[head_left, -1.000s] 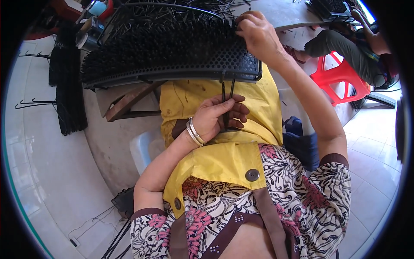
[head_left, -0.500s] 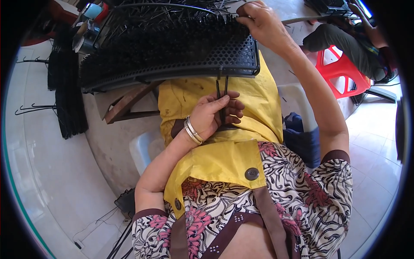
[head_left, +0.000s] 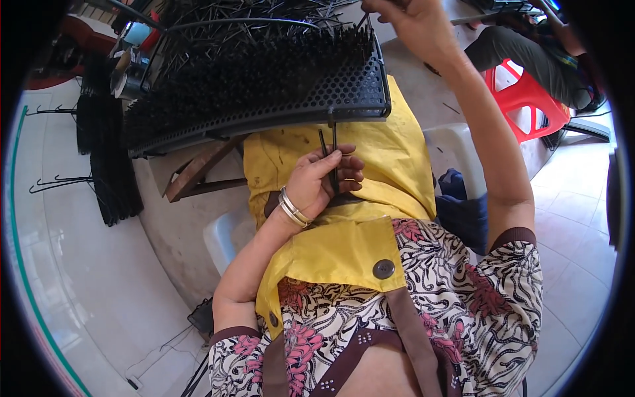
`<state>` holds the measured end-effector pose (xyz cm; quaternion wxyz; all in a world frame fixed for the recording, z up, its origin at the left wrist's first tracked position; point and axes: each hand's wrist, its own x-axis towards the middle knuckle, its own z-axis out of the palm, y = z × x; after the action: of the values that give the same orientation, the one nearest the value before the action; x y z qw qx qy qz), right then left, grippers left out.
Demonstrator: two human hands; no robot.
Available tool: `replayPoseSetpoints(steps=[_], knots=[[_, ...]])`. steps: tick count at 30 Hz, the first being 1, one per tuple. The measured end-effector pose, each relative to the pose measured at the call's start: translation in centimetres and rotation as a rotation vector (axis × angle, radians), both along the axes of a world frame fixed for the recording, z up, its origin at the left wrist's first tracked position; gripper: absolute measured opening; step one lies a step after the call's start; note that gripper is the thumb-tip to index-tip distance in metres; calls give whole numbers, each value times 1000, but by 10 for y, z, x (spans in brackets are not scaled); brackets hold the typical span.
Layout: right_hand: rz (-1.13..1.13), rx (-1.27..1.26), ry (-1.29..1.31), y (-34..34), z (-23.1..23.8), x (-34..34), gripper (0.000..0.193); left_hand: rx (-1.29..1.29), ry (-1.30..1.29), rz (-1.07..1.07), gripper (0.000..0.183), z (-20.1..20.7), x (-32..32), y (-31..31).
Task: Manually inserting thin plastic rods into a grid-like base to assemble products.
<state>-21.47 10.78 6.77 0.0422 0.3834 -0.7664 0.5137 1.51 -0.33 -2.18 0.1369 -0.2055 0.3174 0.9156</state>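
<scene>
A black perforated panel (head_left: pixel 357 91) with a dense mass of thin black rods (head_left: pixel 245 73) standing up from its holes lies in front of me. Below its near edge, over my lap, my left hand (head_left: pixel 327 173) is closed around a few slim black rods (head_left: pixel 325 141). Their upper ends stick out past my thumb and fan slightly apart. Raised beyond the panel's right corner, my right hand (head_left: pixel 413 23) pinches a thin dark rod at its fingertips. The lower end of that rod is among the rods at the corner; the picture's edge partly cuts off the fingers.
Loose black rods (head_left: pixel 198 40) are heaped behind the panel. Black bundles (head_left: pixel 109 152) hang on hooks at the left, beside a rusty metal support (head_left: pixel 205 169). A person's leg (head_left: pixel 522 63) and a red plastic stool (head_left: pixel 526 99) are at the right. A yellow apron (head_left: pixel 390 152) covers my lap.
My right hand has lifted up and away from the panel's corner, and a thin rod now shows under its fingertips. The rods in my left hand have spread slightly apart.
</scene>
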Motion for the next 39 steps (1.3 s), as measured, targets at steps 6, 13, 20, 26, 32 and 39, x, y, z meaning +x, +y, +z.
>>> replayPoseSetpoints(steps=[6, 13, 20, 26, 32, 39], knots=[[-8, -179, -248, 24, 14, 2, 9, -4, 5, 4, 28, -1, 1, 1], [-78, -57, -151, 45, -10, 1, 7, 23, 27, -57, 33, -1, 0, 4], [-104, -217, -225, 41, -31, 0, 9, 49, 67, -47, 34, 2, 0, 8], [-178, -13, -30, 41, -29, 1, 6, 21, 64, -52, 35, 2, 1, 6], [-224, 97, 229, 40, -34, 2, 10, 45, 41, -109, 37, 4, 1, 5], [-65, 249, 417, 21, -20, 10, 10, 85, 41, -113, 37, 2, 3, 5]])
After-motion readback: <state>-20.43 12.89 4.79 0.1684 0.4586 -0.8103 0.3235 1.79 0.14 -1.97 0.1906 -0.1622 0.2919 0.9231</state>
